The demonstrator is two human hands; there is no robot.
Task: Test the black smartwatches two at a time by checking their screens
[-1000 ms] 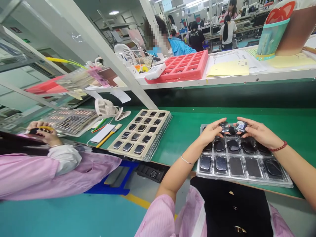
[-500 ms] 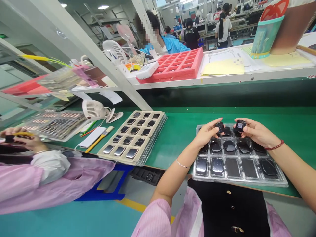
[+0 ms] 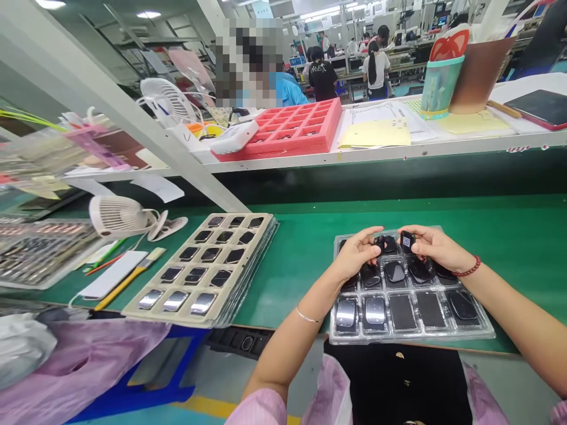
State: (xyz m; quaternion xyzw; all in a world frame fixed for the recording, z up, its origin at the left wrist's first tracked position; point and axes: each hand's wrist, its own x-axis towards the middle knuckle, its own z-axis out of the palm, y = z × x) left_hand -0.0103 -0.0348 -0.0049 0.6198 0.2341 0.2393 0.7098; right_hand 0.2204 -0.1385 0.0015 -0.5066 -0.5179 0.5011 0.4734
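Small black module (image 3: 380,244) pinched between left hand (image 3: 354,255) fingertips; QR-labelled module (image 3: 407,241) gripped by right hand (image 3: 438,248). Both held just above top row of clear tray (image 3: 411,337); lower pockets hold other modules (image 3: 394,272).

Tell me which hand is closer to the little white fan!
Left. The left hand is to the right of the white fan. The right hand is farther right, on the left hand's other side.
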